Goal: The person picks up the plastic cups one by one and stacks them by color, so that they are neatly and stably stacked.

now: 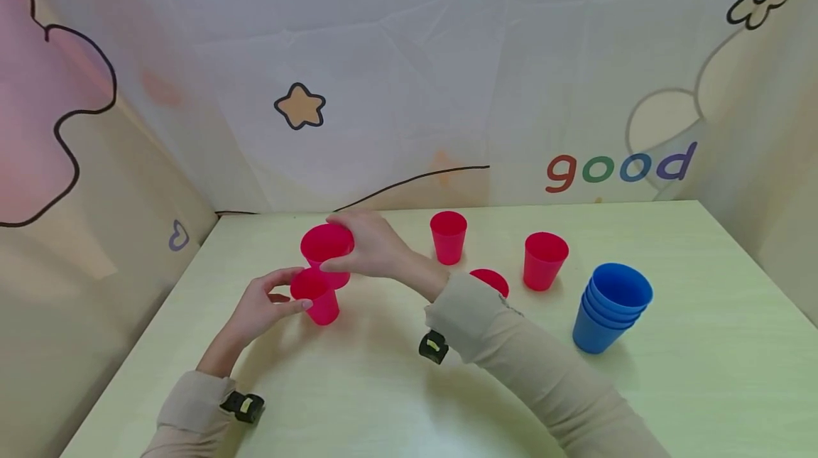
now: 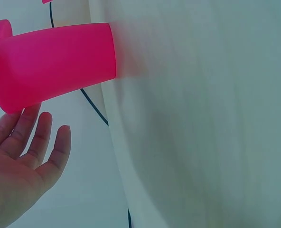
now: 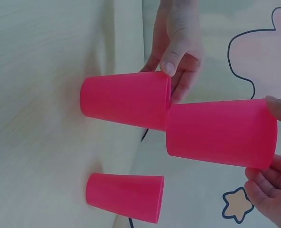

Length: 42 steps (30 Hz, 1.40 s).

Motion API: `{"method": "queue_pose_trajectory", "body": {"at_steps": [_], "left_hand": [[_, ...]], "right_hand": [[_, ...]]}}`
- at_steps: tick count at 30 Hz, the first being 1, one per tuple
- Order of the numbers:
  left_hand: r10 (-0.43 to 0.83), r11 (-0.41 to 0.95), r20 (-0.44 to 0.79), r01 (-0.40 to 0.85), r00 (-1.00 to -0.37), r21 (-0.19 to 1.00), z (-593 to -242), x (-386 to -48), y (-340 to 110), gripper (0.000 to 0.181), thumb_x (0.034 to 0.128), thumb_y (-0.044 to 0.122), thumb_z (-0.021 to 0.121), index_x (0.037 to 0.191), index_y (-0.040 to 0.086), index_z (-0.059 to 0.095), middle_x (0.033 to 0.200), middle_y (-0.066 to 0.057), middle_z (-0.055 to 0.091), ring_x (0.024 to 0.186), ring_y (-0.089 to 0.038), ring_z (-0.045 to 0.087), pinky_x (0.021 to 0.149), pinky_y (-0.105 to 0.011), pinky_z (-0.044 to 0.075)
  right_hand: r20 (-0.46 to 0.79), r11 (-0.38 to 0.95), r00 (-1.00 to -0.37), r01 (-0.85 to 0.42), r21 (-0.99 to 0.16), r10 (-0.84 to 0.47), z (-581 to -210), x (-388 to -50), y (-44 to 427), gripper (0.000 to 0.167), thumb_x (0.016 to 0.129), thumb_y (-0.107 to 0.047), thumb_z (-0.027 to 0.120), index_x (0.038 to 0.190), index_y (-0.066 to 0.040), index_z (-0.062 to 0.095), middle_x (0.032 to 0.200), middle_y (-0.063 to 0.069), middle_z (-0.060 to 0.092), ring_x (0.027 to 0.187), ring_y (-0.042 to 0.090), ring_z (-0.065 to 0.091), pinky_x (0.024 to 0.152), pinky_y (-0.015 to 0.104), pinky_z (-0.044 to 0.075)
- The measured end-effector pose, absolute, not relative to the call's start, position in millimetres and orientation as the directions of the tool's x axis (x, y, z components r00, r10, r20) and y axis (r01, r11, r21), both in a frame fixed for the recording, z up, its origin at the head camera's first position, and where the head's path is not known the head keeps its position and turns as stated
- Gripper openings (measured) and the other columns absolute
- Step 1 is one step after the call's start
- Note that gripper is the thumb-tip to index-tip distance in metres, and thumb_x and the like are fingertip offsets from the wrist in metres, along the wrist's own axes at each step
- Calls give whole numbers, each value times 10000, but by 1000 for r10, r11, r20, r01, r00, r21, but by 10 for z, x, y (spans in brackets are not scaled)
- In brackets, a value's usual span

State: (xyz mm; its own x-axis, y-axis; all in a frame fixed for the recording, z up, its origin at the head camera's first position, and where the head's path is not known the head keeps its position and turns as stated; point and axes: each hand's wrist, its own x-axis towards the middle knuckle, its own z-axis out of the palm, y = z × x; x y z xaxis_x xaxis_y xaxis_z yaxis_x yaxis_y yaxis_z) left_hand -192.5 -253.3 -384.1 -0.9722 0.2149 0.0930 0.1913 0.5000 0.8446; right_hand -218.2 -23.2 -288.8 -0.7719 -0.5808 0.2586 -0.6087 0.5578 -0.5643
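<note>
The pale counter (image 1: 383,401) is lying beneath everything, and your right sleeve (image 1: 473,316) is slanting over it. The blue cup stack (image 1: 610,309) is standing well apart, to your right. Your right hand (image 1: 371,245) is pinching the raised cup (image 3: 221,133) at its rim, digits on opposite sides; your left hand (image 1: 258,309) is gripping the lower cup (image 3: 126,99) near its rim, between thumb and fingers. Three more pink cups are standing mouth-up: a far one (image 1: 449,239), a right-hand one (image 1: 545,263) and one half hidden (image 1: 489,280) behind that sleeve. The relation you are working with is a sideways offset: both long axes are running nearly upright, and the raised cup's base is sitting about level with the lower rim, slightly beyond and to the right. Whether they are touching, you cannot tell.
</note>
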Motion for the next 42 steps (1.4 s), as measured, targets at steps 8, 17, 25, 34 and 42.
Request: {"method": "queue_pose_trajectory", "body": {"at_steps": [8, 17, 25, 34, 42], "left_hand": [[213, 502, 91, 189, -973, 844, -3853, -1915, -2552, 569, 790, 159, 712, 1287, 23, 471, 1203, -160, 525, 1067, -302, 478, 762, -244, 485], [223, 504, 98, 201, -970, 840, -3842, -1940, -2553, 548, 773, 143, 726, 1252, 9, 495, 1149, -159, 553, 1024, -288, 502, 763, -236, 485], [230, 499, 93, 199, -969, 844, -3834, -1938, -2554, 518, 770, 143, 728, 1224, 11, 515, 1141, -152, 558, 1024, -287, 502, 773, -264, 485], [234, 493, 96, 204, -967, 846, -3841, -1940, -2554, 494, 773, 144, 724, 1207, 15, 526, 1134, -146, 559, 1031, -290, 500, 773, -280, 487], [231, 501, 102, 208, -968, 840, -3833, -1929, -2555, 524, 762, 145, 737, 1220, 21, 516, 1142, -145, 555, 1032, -290, 497, 762, -291, 490]], "right_hand": [[243, 540, -763, -609, -581, -598, -2856, -2180, -337, 656, 720, -250, 766, 1278, -49, 485, 1209, 79, 540, 1057, 199, 517, 740, 200, 479], [225, 511, -741, -618, -597, -633, -2841, -2225, -385, 651, 729, -232, 763, 1287, -60, 476, 1203, 57, 547, 1056, 174, 518, 784, 211, 464], [174, 518, -741, -597, -613, -648, -2884, -2265, -430, 678, 723, -220, 770, 1310, -77, 463, 1262, 47, 512, 1113, 174, 484, 811, 224, 461], [140, 484, -700, -609, -628, -700, -2931, -2321, -458, 685, 732, -177, 761, 1327, -64, 441, 1273, 52, 505, 1113, 167, 486, 827, 227, 454], [127, 466, -674, -622, -629, -728, -3018, -2339, -475, 659, 756, -157, 739, 1326, -34, 433, 1261, 72, 517, 1106, 183, 496, 849, 248, 445]]}}
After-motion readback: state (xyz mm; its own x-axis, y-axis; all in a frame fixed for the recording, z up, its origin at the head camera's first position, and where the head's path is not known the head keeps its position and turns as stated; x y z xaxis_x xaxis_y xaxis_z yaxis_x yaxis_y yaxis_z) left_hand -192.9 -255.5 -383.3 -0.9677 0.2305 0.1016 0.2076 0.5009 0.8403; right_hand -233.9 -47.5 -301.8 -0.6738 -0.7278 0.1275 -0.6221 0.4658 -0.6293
